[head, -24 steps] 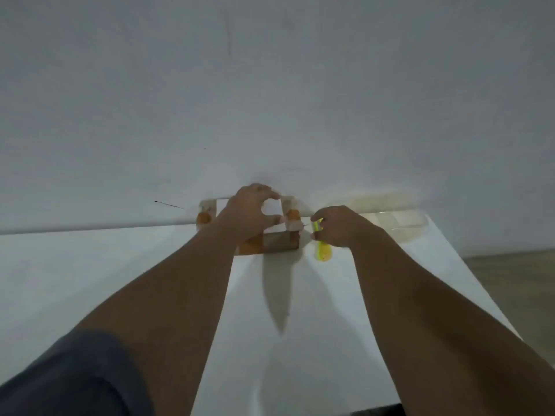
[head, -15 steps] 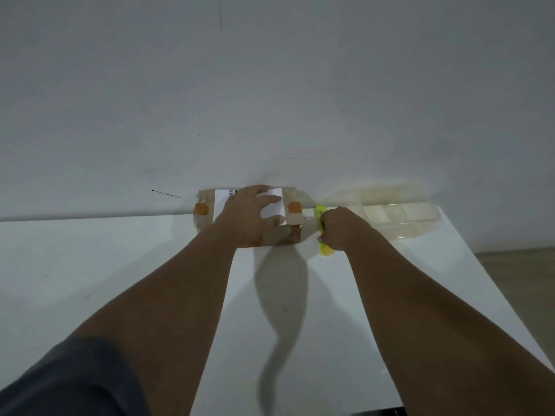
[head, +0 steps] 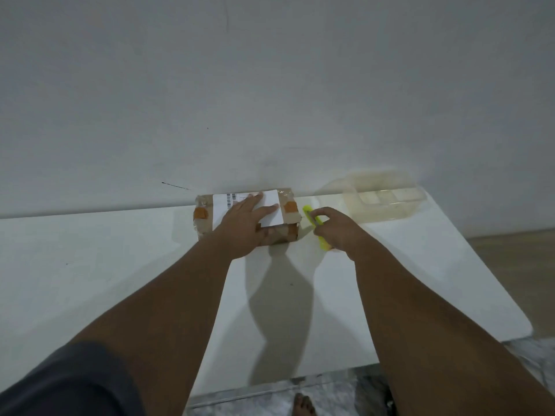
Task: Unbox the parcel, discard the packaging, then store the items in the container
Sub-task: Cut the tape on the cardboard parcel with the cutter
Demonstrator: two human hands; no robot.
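Grey wall [head: 270,85] directly behind the parcel, filling the upper view. White tabletop [head: 90,265] carries everything; the parcel sits at its far edge against the wall.

Clear plastic container [head: 387,199]: right of the parcel, apart from it, also at the far edge (contents not discernible).

Parcel [head: 204,228]: brown cardboard box, flaps closed and taped, white shipping label [head: 222,205] with barcode across its top.

Left hand [head: 243,226]: lies flat on the parcel's top, fingers straight and spread over the label, thumb down the near face.

Right hand [head: 336,226]: just right of the parcel, fingers curled round a yellow-green cutter [head: 309,214]. Cutter tip points at the parcel's right end; whether it touches, cannot tell.

Orange tape patches [head: 200,213] at the parcel's left and right top ends.
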